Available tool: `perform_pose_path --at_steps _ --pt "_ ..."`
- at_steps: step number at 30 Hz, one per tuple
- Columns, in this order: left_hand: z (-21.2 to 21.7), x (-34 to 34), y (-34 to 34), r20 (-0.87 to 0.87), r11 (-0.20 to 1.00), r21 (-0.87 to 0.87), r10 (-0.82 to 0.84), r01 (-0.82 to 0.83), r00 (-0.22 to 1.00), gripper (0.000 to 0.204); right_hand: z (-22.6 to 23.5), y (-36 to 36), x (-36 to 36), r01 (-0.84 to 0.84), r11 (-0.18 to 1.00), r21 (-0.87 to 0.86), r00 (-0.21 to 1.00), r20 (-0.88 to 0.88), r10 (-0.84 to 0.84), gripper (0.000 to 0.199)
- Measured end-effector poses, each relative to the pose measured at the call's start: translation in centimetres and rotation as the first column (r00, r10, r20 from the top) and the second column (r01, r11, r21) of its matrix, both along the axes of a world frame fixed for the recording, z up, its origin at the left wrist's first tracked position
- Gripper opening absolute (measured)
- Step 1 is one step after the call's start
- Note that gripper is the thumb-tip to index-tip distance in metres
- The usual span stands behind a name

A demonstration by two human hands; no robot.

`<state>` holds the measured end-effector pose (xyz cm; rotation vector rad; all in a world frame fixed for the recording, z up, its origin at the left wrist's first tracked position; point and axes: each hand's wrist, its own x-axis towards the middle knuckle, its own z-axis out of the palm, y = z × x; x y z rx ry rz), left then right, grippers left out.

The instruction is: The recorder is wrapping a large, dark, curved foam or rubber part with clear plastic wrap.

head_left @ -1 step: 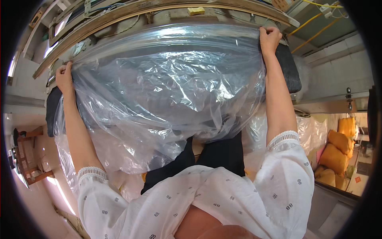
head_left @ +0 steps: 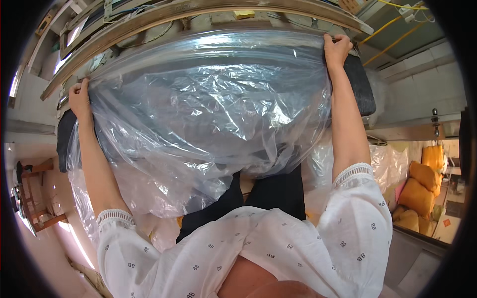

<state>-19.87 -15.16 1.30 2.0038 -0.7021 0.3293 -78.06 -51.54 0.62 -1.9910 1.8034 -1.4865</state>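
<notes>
A wide sheet of clear plastic film [head_left: 218, 99] is stretched between my two hands, its far edge pulled fairly straight along a machine bench. My left hand [head_left: 80, 98] pinches the film's left corner. At the far right, my right hand [head_left: 337, 51] grips the other corner with fingers closed. The film sags toward me in shiny wrinkles and drapes over the front of the bench, down to my dark trousers [head_left: 278, 193]. A dark padded edge [head_left: 359, 85] of the bench shows beyond my right forearm; the rest of it lies beneath the film.
A long wooden bar [head_left: 208, 10] arches across the bench just past the film. On the bench sits a small yellow block [head_left: 244, 15]. Yellow cables [head_left: 381, 31] hang at the far right. Orange-yellow bundles [head_left: 420, 191] are stacked to the right, and a reddish-brown frame [head_left: 42, 198] stands left.
</notes>
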Motion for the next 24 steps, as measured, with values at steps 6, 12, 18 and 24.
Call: perform_pose_path --at_steps 6,12,18,24 --pt "-1.1 2.6 1.5 -0.086 0.996 0.083 0.017 -0.009 0.996 0.036 -0.5 -1.3 -0.4 0.039 0.999 0.026 0.997 0.062 -0.041 0.038" --pt "-0.1 0.4 1.6 -0.097 0.997 -0.07 -0.026 0.019 0.995 0.037 0.5 -0.5 -0.1 0.032 0.999 0.011 0.967 0.251 -0.034 0.038" --pt "-0.7 0.6 0.6 0.138 0.943 0.333 -0.05 0.001 0.989 0.045 0.0 -1.4 -1.0 0.095 0.995 -0.004 0.97 0.225 -0.092 0.046" --pt "2.9 -2.8 8.7 0.022 0.968 -0.247 -0.05 0.054 0.999 0.032 1.1 2.2 -6.2 -0.451 0.875 0.177 0.854 0.369 0.366 0.044"
